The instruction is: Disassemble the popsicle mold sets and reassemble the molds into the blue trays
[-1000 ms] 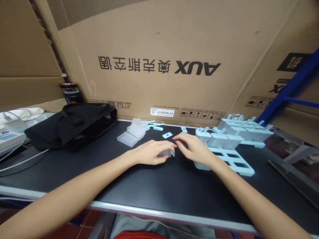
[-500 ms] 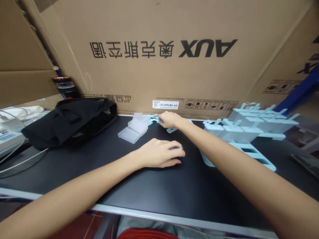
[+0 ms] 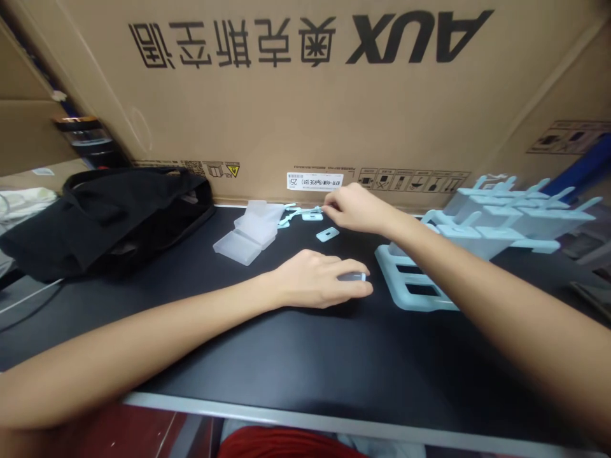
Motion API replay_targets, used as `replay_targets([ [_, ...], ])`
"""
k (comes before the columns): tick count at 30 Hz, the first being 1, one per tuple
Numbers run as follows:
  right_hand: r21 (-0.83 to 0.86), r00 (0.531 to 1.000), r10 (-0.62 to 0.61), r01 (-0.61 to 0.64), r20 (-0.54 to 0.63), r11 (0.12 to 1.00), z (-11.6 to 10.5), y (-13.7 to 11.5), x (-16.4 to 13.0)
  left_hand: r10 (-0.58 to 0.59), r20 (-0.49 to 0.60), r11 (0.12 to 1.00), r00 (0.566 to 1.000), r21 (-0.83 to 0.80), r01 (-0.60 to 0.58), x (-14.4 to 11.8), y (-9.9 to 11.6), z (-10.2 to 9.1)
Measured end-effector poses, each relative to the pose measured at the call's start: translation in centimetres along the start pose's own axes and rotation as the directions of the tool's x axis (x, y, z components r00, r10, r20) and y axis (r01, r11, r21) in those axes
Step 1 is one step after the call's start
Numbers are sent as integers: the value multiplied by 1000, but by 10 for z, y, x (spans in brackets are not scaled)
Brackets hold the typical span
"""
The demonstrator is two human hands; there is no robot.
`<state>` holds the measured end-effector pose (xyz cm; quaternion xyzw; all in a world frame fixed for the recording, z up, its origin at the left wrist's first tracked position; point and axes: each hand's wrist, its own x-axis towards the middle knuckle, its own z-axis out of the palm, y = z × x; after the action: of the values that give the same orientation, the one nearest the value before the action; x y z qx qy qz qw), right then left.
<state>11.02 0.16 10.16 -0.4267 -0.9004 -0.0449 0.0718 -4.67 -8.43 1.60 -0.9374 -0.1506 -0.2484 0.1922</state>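
My left hand (image 3: 324,280) curls round a small translucent popsicle mold (image 3: 352,277), low over the black table; most of the mold is hidden by the fingers. Farther back, my right hand (image 3: 356,207) pinches the end of a light blue popsicle stick (image 3: 315,210) at a small pile. A flat blue lid with a slot (image 3: 328,235) lies just below that hand. Left of the pile, several clear popsicle molds (image 3: 245,245) lie on their sides.
To the right stands a light blue mold rack (image 3: 401,289), with assembled popsicle molds (image 3: 501,232) beside and behind it, partly behind my right forearm. A black bag (image 3: 105,222) is at the left. A large cardboard box (image 3: 267,121) walls off the back.
My right hand has moved slightly right, and the slotted lid below it now shows fully. The mold in my left hand shows more clearly. The camera view has tilted down.
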Motion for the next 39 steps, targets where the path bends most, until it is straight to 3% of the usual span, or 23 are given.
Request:
replay_targets([
  [4,282,977,71,-12,-200,959,-23,4,-60,-89,51,986,995,-137,95,10,-3,0],
  [8,681,934,245,-2,-261,732,-30,15,-106,-177,156,878,972,-421,228,13,-2,-7],
  [11,771,917,256,80,-305,632,-32,17,-123,-295,157,735,942,-592,329,9,2,-10],
  [14,787,894,251,159,-371,596,-36,14,-130,-429,67,553,901,-769,320,5,7,-8],
  [18,790,884,276,153,-378,593,-36,7,-130,-573,70,253,816,-932,258,4,11,-7],
  [21,771,911,244,115,-334,627,-30,2,-128,-663,123,117,739,-957,265,6,10,-7],
  [23,774,939,200,97,-279,625,-24,-1,-125,-705,136,84,696,-958,273,7,8,-6],
  [26,789,974,124,75,-188,610,-15,-6,-119,-733,125,80,669,-960,268,8,6,-6],
  [31,665,989,8,92,-146,741,2,-15,-112,-749,105,126,654,-946,297,7,4,-5],
  [39,665,990,27,73,-139,744,7,-15,-111,-736,165,87,657,-939,334,5,0,-5],
])
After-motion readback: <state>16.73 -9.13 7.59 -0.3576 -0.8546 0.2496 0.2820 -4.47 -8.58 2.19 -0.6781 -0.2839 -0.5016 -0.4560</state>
